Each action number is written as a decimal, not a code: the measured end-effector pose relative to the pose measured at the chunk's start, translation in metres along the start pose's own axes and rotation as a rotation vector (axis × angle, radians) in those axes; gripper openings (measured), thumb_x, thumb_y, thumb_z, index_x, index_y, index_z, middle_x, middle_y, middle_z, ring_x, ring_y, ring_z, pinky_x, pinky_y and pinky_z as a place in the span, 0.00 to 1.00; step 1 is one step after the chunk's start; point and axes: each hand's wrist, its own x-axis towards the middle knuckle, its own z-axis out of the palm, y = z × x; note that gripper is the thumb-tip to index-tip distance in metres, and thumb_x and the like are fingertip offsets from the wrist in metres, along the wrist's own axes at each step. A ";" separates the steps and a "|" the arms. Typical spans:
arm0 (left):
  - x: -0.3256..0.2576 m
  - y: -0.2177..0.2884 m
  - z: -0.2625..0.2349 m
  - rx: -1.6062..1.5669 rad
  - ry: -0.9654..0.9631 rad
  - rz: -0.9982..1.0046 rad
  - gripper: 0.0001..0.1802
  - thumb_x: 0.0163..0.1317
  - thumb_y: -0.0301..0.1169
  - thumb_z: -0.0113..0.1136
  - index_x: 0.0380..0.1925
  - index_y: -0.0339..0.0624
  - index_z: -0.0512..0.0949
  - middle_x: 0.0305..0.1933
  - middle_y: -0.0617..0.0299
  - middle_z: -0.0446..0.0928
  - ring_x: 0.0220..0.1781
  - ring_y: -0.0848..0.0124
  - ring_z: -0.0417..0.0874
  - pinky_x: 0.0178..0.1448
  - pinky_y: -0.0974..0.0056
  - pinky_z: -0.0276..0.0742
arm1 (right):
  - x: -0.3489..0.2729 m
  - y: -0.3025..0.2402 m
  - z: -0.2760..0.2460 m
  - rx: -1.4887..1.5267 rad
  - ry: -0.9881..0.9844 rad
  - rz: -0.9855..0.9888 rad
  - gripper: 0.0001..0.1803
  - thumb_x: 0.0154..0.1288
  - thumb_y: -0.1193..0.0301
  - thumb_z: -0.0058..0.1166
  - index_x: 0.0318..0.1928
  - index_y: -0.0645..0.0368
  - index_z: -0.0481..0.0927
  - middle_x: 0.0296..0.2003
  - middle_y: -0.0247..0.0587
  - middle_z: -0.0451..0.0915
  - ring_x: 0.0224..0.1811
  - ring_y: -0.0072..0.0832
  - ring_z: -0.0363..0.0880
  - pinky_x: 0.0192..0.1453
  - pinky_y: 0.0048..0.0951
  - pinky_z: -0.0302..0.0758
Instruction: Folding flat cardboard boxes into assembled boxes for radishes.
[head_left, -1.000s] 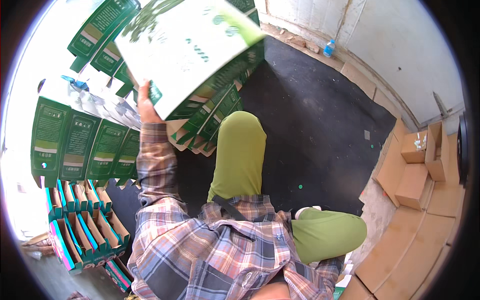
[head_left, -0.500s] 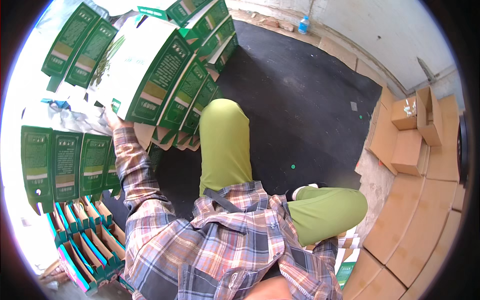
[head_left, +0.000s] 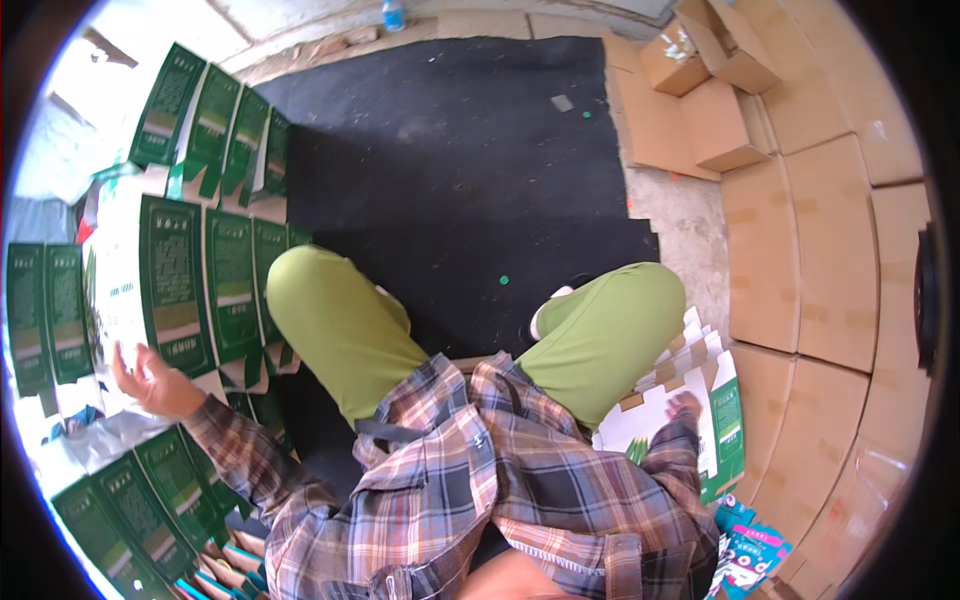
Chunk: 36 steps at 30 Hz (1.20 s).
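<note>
Green-and-white flat cartons (head_left: 175,285) were what I was dealing with, a fanned row of them lying overlapped at about 9 o'clock from my lap. Only one view here, the head camera looking straight down at me sitting on the black mat (head_left: 470,160).

My guess is the cartons were shingled like that so each one could be peeled off the edge without digging. More rows of the same cartons (head_left: 215,125) sat up at 10 o'clock, and another batch (head_left: 140,500) down at 7 o'clock, so everything was in arm's reach on that side.

My left hand (head_left: 150,378) was out at 9 o'clock, palm up-ish with the fingers spread wide, right at the lower end of the near carton. It looked like it was touching the carton's edge or just beside it, not actually gripping anything.

My right hand (head_left: 686,406) was down at 4 o'clock by my knee, resting on a stack of white unfolded cartons (head_left: 722,400). It was mostly hidden by my sleeve, so I can't tell how far it was closed.

Plain brown boxes (head_left: 800,250) were stacked from 1 to 4 o'clock.
</note>
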 end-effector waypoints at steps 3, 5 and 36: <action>-0.021 0.070 0.045 0.011 -0.401 0.312 0.15 0.60 0.19 0.55 0.48 0.36 0.75 0.50 0.58 0.73 0.48 0.72 0.74 0.44 0.69 0.73 | -0.042 0.081 0.113 -0.306 -0.001 0.161 0.17 0.67 0.62 0.42 0.54 0.45 0.70 0.49 0.41 0.75 0.41 0.40 0.80 0.29 0.43 0.75; -0.052 0.080 0.087 -0.235 -0.700 0.099 0.15 0.57 0.18 0.56 0.45 0.39 0.77 0.50 0.59 0.74 0.52 0.69 0.73 0.48 0.67 0.72 | -0.073 0.101 0.129 -0.471 -0.088 0.159 0.17 0.66 0.62 0.45 0.54 0.48 0.71 0.48 0.40 0.76 0.40 0.37 0.80 0.29 0.46 0.77; -0.197 0.095 0.198 -0.307 -1.644 0.244 0.21 0.50 0.27 0.64 0.47 0.40 0.77 0.35 0.58 0.75 0.32 0.68 0.78 0.39 0.65 0.77 | -0.161 0.180 0.080 1.327 0.284 -0.058 0.22 0.59 0.53 0.59 0.47 0.55 0.75 0.34 0.35 0.78 0.32 0.27 0.75 0.37 0.30 0.77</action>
